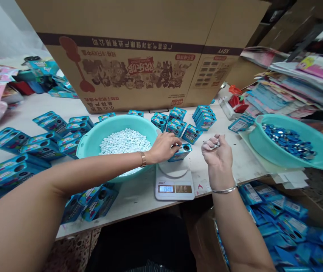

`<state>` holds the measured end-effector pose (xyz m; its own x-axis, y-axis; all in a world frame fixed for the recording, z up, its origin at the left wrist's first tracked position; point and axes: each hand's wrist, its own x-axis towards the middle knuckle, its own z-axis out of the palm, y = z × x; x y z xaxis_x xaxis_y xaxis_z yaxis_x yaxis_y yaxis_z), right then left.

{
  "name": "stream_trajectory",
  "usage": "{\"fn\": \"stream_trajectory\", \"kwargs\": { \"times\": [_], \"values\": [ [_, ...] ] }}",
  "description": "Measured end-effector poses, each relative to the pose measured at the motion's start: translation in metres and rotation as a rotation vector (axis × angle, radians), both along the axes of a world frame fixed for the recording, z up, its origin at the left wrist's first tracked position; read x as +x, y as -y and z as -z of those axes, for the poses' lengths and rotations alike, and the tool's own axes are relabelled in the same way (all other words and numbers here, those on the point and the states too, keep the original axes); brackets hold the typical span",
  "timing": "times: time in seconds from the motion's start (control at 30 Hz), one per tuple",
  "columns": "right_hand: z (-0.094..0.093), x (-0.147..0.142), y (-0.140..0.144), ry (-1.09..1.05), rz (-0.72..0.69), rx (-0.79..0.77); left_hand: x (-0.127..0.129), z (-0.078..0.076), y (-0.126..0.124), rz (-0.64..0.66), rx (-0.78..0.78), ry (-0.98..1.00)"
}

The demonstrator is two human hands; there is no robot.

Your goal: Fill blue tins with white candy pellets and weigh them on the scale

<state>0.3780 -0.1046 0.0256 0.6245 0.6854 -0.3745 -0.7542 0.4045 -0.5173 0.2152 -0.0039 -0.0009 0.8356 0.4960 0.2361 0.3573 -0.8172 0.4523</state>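
My left hand (165,148) reaches across the bowl's right edge, its bent fingers gripping the upper left side of a small blue box (183,152). That box has a dark round hole in its top and sits on a white digital scale (174,192) with a lit display. My right hand (217,150), palm up, is closed on white candies, partly visible between the fingers. Left of the scale, a turquoise bowl (89,145) contains many small white candies (124,142); my left forearm covers part of it.
Blue boxes (46,149) stand in rows on the left, others (175,126) behind the scale. A turquoise basin (263,151) of shiny blue lids (289,141) is at right. Below it, a carton holds flat blue boxes (286,215). A large cardboard box (150,26) blocks the back.
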Motion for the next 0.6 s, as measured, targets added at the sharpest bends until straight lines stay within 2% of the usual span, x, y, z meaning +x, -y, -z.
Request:
{"fn": "stream_trajectory", "kwargs": {
  "times": [0.13,0.3,0.47,0.6],
  "values": [
    [0.009,0.006,0.005,0.044,-0.004,0.014,0.009,-0.001,0.002,0.033,0.093,-0.023],
    [0.018,0.014,0.006,0.107,-0.035,0.028,0.034,-0.007,0.010,0.084,0.118,-0.097],
    [0.016,0.018,0.009,0.068,-0.019,0.039,0.051,-0.015,0.010,0.101,0.035,-0.058],
    [0.015,0.023,0.017,0.019,0.027,0.039,0.043,-0.023,-0.002,0.043,-0.045,0.038]
  ]
}}
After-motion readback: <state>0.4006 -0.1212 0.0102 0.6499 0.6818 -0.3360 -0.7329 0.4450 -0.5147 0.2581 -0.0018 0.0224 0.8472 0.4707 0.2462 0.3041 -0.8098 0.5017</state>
